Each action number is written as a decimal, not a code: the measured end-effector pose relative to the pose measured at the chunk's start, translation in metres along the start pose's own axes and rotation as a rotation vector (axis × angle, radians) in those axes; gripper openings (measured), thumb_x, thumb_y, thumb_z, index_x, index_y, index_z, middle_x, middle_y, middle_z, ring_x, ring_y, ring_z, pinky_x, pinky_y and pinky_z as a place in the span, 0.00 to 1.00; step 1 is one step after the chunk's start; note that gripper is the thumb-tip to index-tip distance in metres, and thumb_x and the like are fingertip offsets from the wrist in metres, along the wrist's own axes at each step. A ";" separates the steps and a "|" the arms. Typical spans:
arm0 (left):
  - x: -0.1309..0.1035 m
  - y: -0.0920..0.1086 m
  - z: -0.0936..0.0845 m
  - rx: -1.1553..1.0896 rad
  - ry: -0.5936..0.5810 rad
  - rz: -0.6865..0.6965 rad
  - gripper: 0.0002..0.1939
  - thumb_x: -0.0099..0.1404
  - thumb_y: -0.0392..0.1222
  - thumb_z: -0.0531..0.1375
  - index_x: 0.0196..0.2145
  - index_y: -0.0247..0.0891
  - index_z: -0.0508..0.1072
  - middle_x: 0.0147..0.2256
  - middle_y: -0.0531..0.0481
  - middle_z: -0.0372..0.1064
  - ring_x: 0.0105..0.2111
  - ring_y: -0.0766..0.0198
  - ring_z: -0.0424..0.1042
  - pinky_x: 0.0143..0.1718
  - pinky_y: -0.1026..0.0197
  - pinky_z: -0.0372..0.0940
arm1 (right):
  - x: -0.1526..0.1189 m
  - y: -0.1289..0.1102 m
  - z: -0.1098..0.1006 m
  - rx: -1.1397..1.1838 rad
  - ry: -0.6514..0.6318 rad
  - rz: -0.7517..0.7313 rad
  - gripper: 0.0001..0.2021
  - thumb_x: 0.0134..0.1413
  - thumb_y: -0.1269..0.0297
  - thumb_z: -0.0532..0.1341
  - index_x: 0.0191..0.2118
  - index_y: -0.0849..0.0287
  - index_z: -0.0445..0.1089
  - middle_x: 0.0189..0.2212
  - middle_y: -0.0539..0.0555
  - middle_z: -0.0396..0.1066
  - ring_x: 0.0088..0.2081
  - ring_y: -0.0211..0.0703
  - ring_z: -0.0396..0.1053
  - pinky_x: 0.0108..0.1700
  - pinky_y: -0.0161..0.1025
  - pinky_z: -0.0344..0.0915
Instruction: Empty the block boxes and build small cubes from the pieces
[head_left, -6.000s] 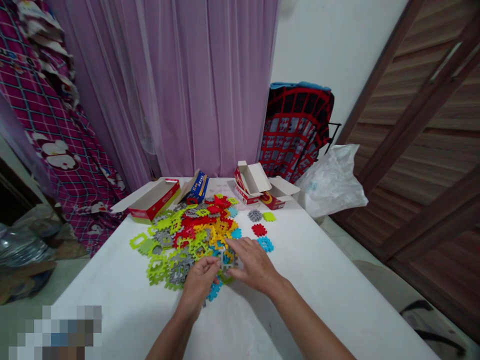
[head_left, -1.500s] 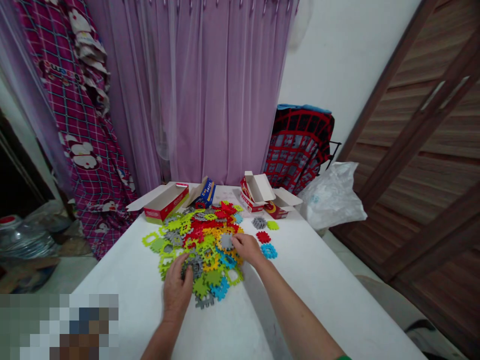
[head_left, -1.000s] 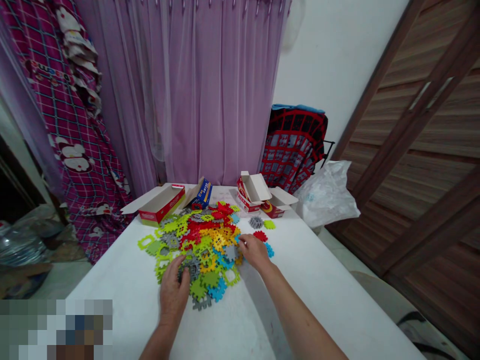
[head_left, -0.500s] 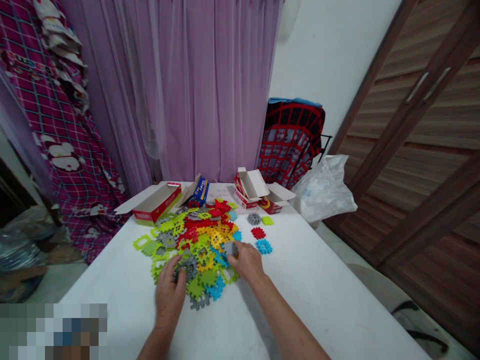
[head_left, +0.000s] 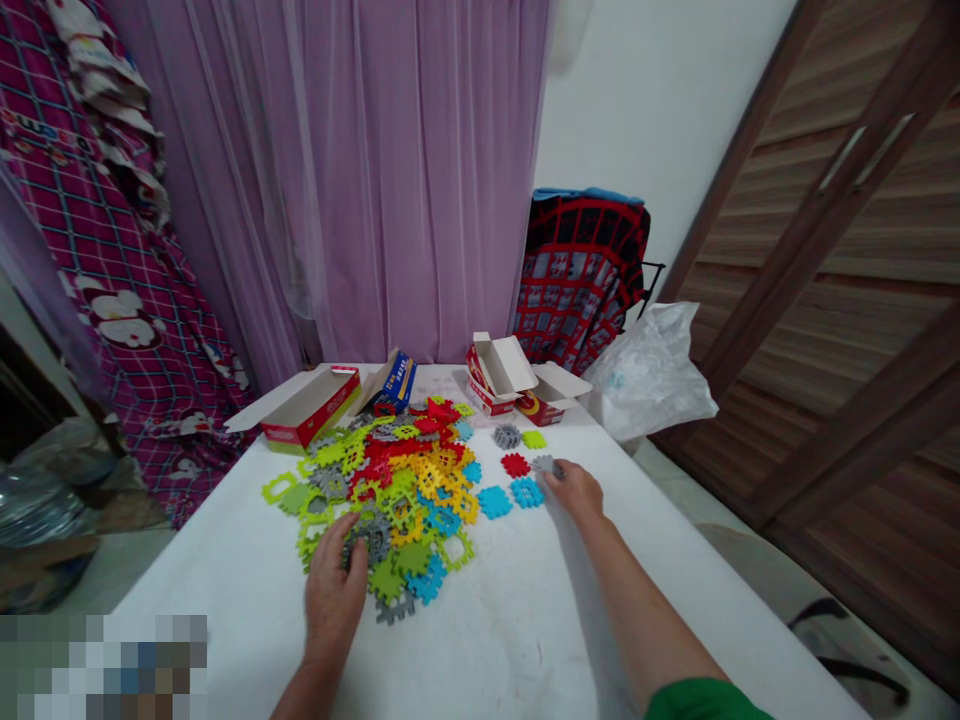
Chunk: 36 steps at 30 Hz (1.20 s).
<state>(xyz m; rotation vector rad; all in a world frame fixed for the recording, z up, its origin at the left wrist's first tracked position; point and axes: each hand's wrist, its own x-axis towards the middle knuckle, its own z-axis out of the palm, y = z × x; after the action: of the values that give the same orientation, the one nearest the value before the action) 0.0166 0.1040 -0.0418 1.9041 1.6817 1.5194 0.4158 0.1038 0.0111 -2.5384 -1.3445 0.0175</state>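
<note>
Pinching a flat, toothed gray piece [head_left: 544, 465], the right hand [head_left: 580, 492] extends; left hand's [head_left: 334, 575] grip is unclear.

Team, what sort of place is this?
Likely a room in a home, perhaps a bedroom: lilac curtains, a cartoon-print cloth hanging on the left, and a wooden cabinet with two long handles on the right.

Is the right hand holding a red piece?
No, the right hand pinches a grey piece, while the nearest red piece lies on the table.
</note>
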 end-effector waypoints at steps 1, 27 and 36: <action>0.000 0.000 0.000 0.006 -0.003 0.002 0.18 0.65 0.48 0.51 0.49 0.43 0.71 0.49 0.47 0.73 0.51 0.55 0.70 0.56 0.50 0.65 | 0.001 0.001 0.003 -0.007 0.004 0.002 0.21 0.57 0.53 0.57 0.52 0.55 0.73 0.48 0.58 0.75 0.49 0.50 0.72 0.46 0.39 0.64; -0.009 -0.002 0.000 0.130 -0.173 0.111 0.23 0.60 0.51 0.57 0.51 0.39 0.72 0.51 0.40 0.72 0.53 0.49 0.70 0.57 0.41 0.61 | -0.023 0.012 0.039 0.564 0.271 0.074 0.23 0.53 0.58 0.51 0.47 0.64 0.74 0.46 0.63 0.73 0.41 0.51 0.71 0.46 0.45 0.65; -0.006 -0.009 -0.015 0.086 -0.271 0.057 0.21 0.64 0.46 0.51 0.52 0.41 0.73 0.51 0.44 0.74 0.52 0.55 0.72 0.57 0.46 0.64 | -0.023 0.014 0.043 0.659 0.302 0.090 0.23 0.48 0.58 0.52 0.42 0.65 0.77 0.43 0.63 0.75 0.38 0.51 0.71 0.44 0.45 0.66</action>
<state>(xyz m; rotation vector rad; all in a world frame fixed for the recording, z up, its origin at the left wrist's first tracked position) 0.0009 0.0953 -0.0444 2.1074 1.6074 1.1592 0.4084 0.0870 -0.0366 -1.9456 -0.9115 0.0770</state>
